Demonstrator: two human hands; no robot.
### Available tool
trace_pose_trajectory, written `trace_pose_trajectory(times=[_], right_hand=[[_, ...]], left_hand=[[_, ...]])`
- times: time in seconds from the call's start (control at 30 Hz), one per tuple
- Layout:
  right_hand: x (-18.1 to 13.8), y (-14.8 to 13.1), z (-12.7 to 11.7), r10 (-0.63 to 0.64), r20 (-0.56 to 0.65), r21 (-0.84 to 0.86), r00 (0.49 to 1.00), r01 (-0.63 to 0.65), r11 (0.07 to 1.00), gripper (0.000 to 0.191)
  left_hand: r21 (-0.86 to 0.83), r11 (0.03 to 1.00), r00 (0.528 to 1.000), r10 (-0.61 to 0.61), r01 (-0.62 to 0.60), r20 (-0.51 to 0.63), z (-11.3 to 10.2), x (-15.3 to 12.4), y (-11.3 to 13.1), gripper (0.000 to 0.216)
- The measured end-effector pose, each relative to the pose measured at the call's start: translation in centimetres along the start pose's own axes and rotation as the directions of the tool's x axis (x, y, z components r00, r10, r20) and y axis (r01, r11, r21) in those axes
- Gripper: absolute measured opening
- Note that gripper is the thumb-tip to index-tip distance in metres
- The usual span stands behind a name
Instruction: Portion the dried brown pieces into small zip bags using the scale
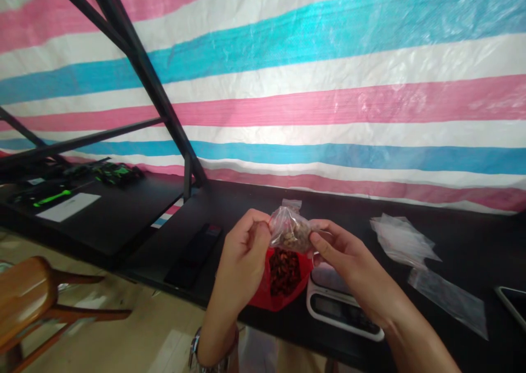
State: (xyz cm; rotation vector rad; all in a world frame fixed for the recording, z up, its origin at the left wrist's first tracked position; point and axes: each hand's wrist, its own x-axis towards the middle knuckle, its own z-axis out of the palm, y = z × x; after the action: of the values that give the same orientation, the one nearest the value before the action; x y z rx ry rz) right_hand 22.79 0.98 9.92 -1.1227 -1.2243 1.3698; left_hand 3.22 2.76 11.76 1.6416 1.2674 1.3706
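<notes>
Both my hands hold a small clear plastic bag [290, 230] with brownish pieces inside, raised above the black table [246, 208]. My left hand [242, 258] pinches the bag's left upper edge with closed fingers. My right hand [341, 252] grips its right side between thumb and fingers. Just below the bag lies a red bag [283, 280] open on dark red dried bits. A white digital scale [341, 304] sits under my right hand.
Several empty clear bags [405, 239] and a longer one [450, 299] lie to the right. A dark flat device [195, 255] lies left of my hands. A wooden chair [28, 302] stands at lower left. A striped tarp [329, 88] hangs behind, with a black frame [143, 72].
</notes>
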Motion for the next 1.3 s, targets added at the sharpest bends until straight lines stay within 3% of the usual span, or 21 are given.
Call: trace_pose_trajectory(times=[0.17, 0.27, 0.43, 0.7, 0.93, 1.13, 1.3], right_hand=[[0.7, 0.1, 0.4, -0.108, -0.129, -0.166, 0.986, 0.086, 0.982, 0.046], [1.0, 0.3, 0.5, -0.16, -0.219, -0.331, 0.962, 0.081, 0.94, 0.043], [0.9, 0.5, 1.4, -0.305, -0.253, -0.551, 0.918, 0.122, 0.826, 0.027], [0.9, 0.7, 2.1, -0.397, -0.198, -0.701, 0.896, 0.154, 0.696, 0.026], [1.0, 0.9, 2.6, -0.446, -0.209, -0.754, 0.87, 0.146, 0.64, 0.027], [1.2, 1.0, 3.3, -0.473, -0.139, -0.722, 0.87, 0.238, 0.649, 0.024], [1.3, 1.5, 3.4, -0.484, -0.072, -0.717, 0.872, 0.292, 0.633, 0.024]], left_hand=[[0.288, 0.957, 0.995, 0.003, -0.031, 0.098, -1.6, 0.1, -1.8, 0.027], [0.462, 0.887, 0.979, -0.088, -0.007, 0.183, -2.9, -0.4, -2.8, 0.024], [0.495, 0.865, 0.928, -0.246, 0.08, 0.281, -5.3, -1.8, -3.2, 0.038], [0.605, 0.796, 0.954, -0.188, 0.009, 0.233, -6.0, -2.6, -4.0, 0.073], [0.623, 0.78, 0.973, -0.188, 0.064, 0.136, -5.8, -2.8, -5.1, 0.065], [0.444, 0.895, 0.958, -0.096, -0.035, 0.269, -6.6, -2.0, -3.7, 0.046], [0.33, 0.943, 0.95, -0.065, -0.042, 0.306, -7.4, -1.7, -2.2, 0.032]])
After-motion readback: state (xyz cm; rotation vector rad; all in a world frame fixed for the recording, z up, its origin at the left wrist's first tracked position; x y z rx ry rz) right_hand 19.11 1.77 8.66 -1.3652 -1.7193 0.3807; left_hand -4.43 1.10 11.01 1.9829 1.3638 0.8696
